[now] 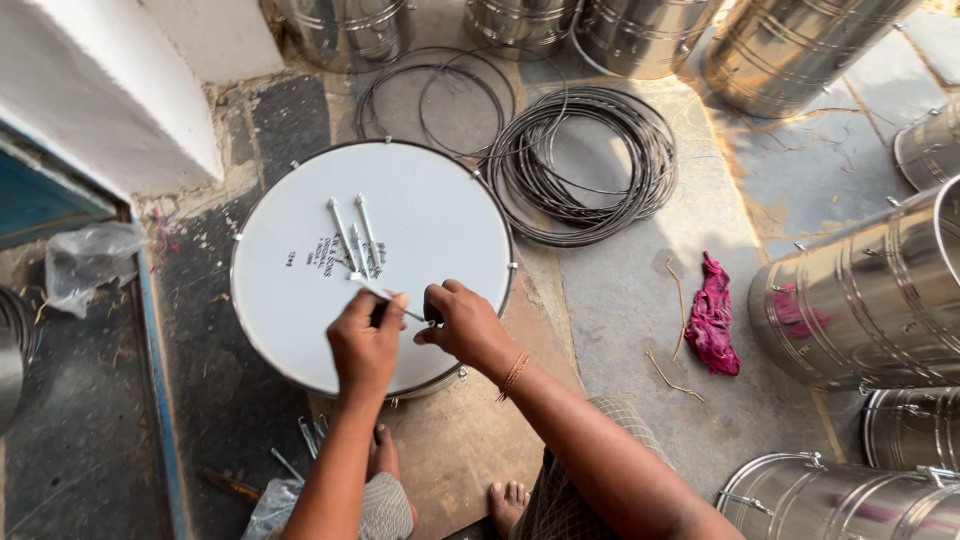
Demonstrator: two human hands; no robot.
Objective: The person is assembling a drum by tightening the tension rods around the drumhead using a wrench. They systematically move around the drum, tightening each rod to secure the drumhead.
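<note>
A round drum with a white skin (300,300) stands upright on the floor in front of me. Three long metal rods (352,235) lie on the middle of the skin. My left hand (365,345) pinches another thin metal rod (378,291) over the near part of the skin. My right hand (462,325) is closed around a small dark part at that rod's near end. A thread bracelet is on my right wrist. My bare feet show below the drum.
Coils of metal hoops (590,165) lie beyond the drum. Shiny steel drum shells (860,300) crowd the right side and the top. A pink rag (712,315) lies on the stone floor. A plastic bag (85,260) is at the left, loose metal hooks (308,435) by my foot.
</note>
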